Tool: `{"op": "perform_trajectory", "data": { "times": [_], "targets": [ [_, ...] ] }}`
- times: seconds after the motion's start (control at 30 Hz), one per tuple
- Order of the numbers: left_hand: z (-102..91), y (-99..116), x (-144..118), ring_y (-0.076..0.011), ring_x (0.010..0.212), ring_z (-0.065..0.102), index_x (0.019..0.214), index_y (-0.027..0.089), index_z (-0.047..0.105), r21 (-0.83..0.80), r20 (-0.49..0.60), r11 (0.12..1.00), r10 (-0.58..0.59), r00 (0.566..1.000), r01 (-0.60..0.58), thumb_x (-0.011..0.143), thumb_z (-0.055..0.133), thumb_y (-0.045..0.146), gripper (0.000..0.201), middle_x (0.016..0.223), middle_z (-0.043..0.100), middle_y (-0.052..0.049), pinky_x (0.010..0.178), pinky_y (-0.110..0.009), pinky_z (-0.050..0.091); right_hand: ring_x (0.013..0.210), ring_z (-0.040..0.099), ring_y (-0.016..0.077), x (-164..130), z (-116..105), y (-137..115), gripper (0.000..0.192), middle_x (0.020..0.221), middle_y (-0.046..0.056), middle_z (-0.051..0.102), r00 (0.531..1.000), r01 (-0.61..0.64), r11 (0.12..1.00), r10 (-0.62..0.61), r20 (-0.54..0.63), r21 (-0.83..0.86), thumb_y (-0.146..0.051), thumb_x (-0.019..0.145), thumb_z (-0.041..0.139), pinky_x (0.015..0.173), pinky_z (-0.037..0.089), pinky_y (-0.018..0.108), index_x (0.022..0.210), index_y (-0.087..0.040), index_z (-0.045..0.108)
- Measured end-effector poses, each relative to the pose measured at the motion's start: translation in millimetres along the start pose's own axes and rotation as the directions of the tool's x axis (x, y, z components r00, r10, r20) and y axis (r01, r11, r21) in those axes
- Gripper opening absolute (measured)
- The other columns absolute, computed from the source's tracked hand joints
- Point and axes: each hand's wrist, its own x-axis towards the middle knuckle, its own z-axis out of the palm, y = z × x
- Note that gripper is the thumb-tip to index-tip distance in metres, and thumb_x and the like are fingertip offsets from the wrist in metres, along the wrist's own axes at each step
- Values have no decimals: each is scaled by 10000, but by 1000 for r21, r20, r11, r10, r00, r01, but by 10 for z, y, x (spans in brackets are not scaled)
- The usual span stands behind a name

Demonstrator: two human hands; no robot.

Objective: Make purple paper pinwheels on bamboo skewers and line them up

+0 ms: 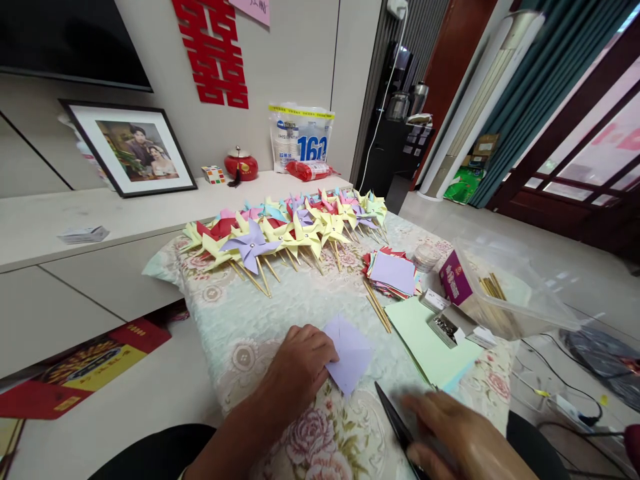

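Observation:
My left hand (306,357) is closed on the left corner of a purple paper square (350,353), which lies turned like a diamond on the flowered tablecloth. Fine lines run from its corners toward its middle. To its lower right is a pair of dark scissors (393,413), the pointed end toward the paper. My right hand (450,433) is at the scissors' near end, smeared by motion; whether it grips them cannot be made out. Beyond the paper stand many finished paper pinwheels on sticks, a purple pinwheel (253,247) in front.
Right of the paper lie thin wooden sticks (377,307), a stack of coloured squares (394,273) and green sheets (425,340). On the sheets sits a small open box of metal pins (447,330). A clear plastic bin (530,300) stands at the table's right edge.

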Motion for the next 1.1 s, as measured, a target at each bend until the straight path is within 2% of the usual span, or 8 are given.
{"op": "perform_trajectory", "data": {
  "times": [0.1,0.2,0.3,0.4,0.5,0.7,0.97,1.1],
  "targets": [
    [25,-32,-22,-225,923,592,897,177,678,-37,-51,999,-21,998,19,781,558,-24,261,960,715,-49,801,-381,409,1064,634,275,422,-147,-151,335,1162,108,667,998,42,998,-45,51,48,-245,928,562,892,534,398,1259,-246,614],
    [37,-58,-19,-229,903,584,873,167,691,-62,-88,997,-56,995,51,761,575,-22,249,920,693,-63,795,-368,439,1145,558,284,846,-171,-175,539,1228,115,615,979,148,986,-156,130,69,-294,857,703,988,463,429,1366,-219,541],
    [13,-63,-4,-237,892,570,845,161,707,-82,-98,993,-94,991,86,766,593,-4,216,871,685,-68,787,-364,452,1127,535,299,1083,-106,-116,705,1210,103,607,958,211,977,-211,193,21,-256,770,783,963,444,445,1415,-238,500],
    [-34,-52,13,-239,895,572,846,161,719,-121,-75,981,-160,984,150,790,609,25,184,856,696,-67,789,-360,458,1074,554,284,1132,-9,-47,704,1159,89,626,964,200,980,-200,173,19,-172,791,732,935,433,442,1439,-246,467],
    [-78,-28,38,-238,929,590,890,165,726,-176,-41,956,-246,968,236,821,619,70,159,874,709,-62,809,-354,468,1022,588,251,1110,85,14,584,1106,75,661,976,191,976,-200,82,102,-166,877,636,930,430,419,1431,-224,460],
    [-93,63,99,-228,918,636,1068,162,702,-248,-26,861,-464,885,444,877,583,167,225,917,700,-67,832,-358,486,892,628,221,1119,252,112,456,968,59,685,989,133,973,-116,-94,188,-257,985,492,830,476,363,1434,-189,451],
    [-7,131,160,-259,920,638,1130,160,675,-75,-101,819,-574,812,569,906,561,221,259,924,677,-84,816,-384,482,869,636,225,1181,353,129,417,997,89,666,980,130,978,-102,-173,162,-217,955,522,798,516,368,1366,-153,496],
    [24,152,209,-280,965,626,1113,153,675,34,-118,813,-574,811,581,914,561,204,235,940,692,-83,828,-399,473,902,624,242,1186,383,156,445,1042,107,634,974,155,981,-132,-185,114,-189,938,542,812,528,400,1376,-159,474]
  ]
}}
